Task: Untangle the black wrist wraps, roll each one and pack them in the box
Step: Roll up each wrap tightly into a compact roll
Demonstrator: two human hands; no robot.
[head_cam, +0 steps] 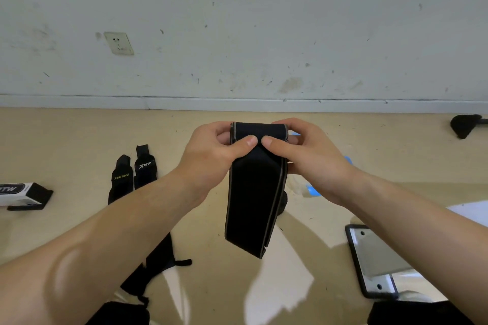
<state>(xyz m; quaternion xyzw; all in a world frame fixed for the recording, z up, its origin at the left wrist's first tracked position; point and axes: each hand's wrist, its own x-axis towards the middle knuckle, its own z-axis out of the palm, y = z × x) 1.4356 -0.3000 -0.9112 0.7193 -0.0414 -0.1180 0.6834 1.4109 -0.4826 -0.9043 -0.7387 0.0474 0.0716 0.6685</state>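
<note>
Head view puts both hands at the centre of what I see, held up over the tan floor [79, 140]. The left hand [211, 148] grips the top end of a black wrist wrap [254, 192], with its thumb pressed on the front face and its fingers curled behind. The right hand [309, 150] does the same from the 3 o'clock side, thumb on the front and fingers wrapped round the back. The two thumb tips nearly meet in the middle of the strap. Between the hands the top end is folded or rolled over, and I cannot tell how many turns it has. The rest of the wrap hangs flat toward 6 o'clock between the forearms, with a pale stripe along each long edge.

At 9 o'clock from the hands, the XUEYING wrap [121, 179] and the XTEP wrap [144, 169] lie side by side on the floor, touching. Further out at 9 o'clock, at the frame edge, the box [23, 194] lies on its side, white and black, well apart from the hands. At 7 o'clock a loose wrap [155, 266] trails out from under the left forearm.

At 4 o'clock a dark-framed reflective panel [369, 256] lies flat. Something blue [313, 190] shows just behind the right wrist, mostly hidden. A wall socket [118, 43] sits at 10 o'clock.
</note>
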